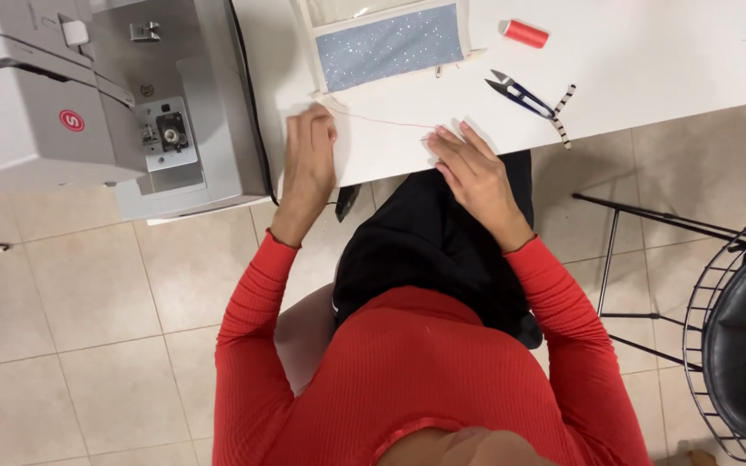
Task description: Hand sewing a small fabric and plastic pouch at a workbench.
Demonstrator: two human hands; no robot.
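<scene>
A red thread [382,120] lies stretched on the worktop [649,60] just below the blue fabric piece [388,45]. The left hand [308,160] pinches one end, the right hand [468,168] the other. No sewing yet, seemingly (snips [518,93] right of the fabric).

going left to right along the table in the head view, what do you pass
sewing machine → left hand → blue fabric piece → right hand → thread snips → red thread spool. A thin red thread runs between the two hands.
</scene>
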